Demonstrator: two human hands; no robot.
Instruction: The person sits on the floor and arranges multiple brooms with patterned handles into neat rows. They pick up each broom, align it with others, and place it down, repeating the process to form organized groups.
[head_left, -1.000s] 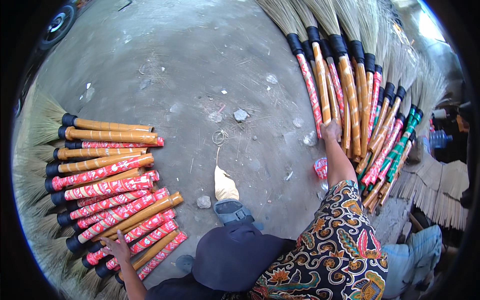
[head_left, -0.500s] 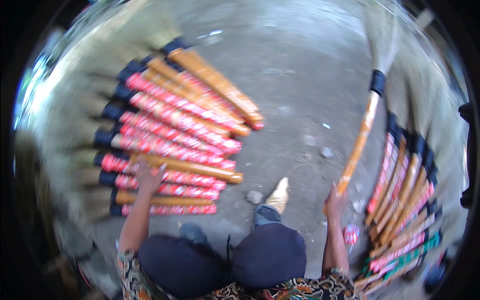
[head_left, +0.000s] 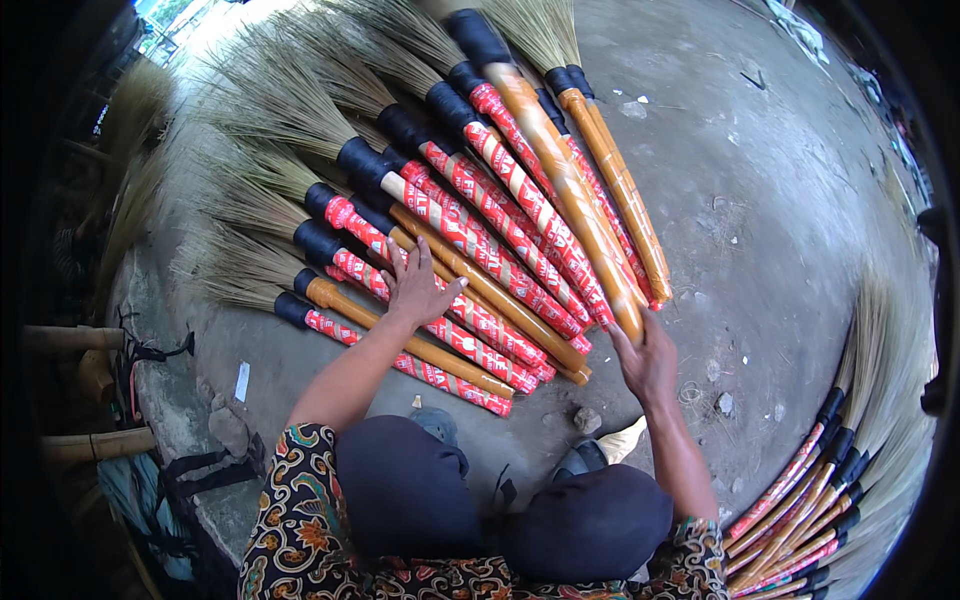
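Note:
My right hand [head_left: 650,362] grips the lower end of a broom [head_left: 565,185] with a glossy tan handle and a black-bound neck. This broom lies slantwise over the right part of a fanned pile, slightly blurred, and its bristles run off toward the top edge. My left hand [head_left: 414,290] rests with fingers spread on the pile, touching a red-patterned broom handle [head_left: 450,325] and close beside a tan broom handle [head_left: 490,290]. Red-and-white wrapped handles and plain tan ones make up the pile, their straw bristles pointing to the upper left. I cannot tell whether the held broom touches those beneath.
A second group of brooms [head_left: 800,510] lies at the lower right, bristles toward the right rim. Small stones [head_left: 588,420] and scraps dot the grey concrete floor [head_left: 760,260]. Bamboo poles [head_left: 95,445] and dark straps [head_left: 205,470] are at the left edge.
My right hand has carried the tan broom from the right side leftward over the pile. My view has turned left, and my left hand still lies on the brooms.

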